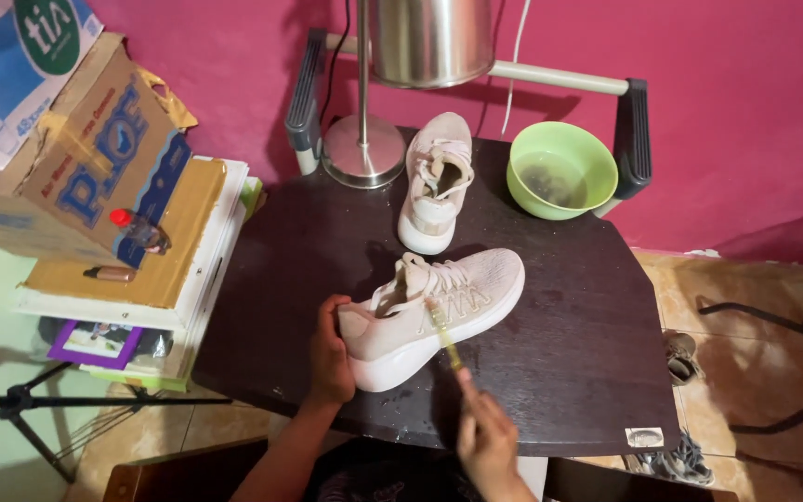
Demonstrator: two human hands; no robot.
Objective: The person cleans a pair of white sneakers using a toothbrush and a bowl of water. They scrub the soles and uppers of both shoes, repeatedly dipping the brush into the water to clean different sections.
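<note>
the left hand (330, 351) clasped the near shoe's (439, 311) heel, hiding it, while the right hand (487, 437), blurred, pinched a thin brush (444, 336) whose bristles were hard to make out.

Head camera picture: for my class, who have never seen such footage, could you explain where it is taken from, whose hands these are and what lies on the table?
There is one view, from a camera on a person's head, looking down. No machine: both hands are that person's own. The left hand grips the heel of a pale pink sneaker lying on a dark table. The right hand holds a toothbrush whose tip touches the shoe's side. Behind stand the second sneaker, a green bowl holding water, and a metal lamp.
</note>
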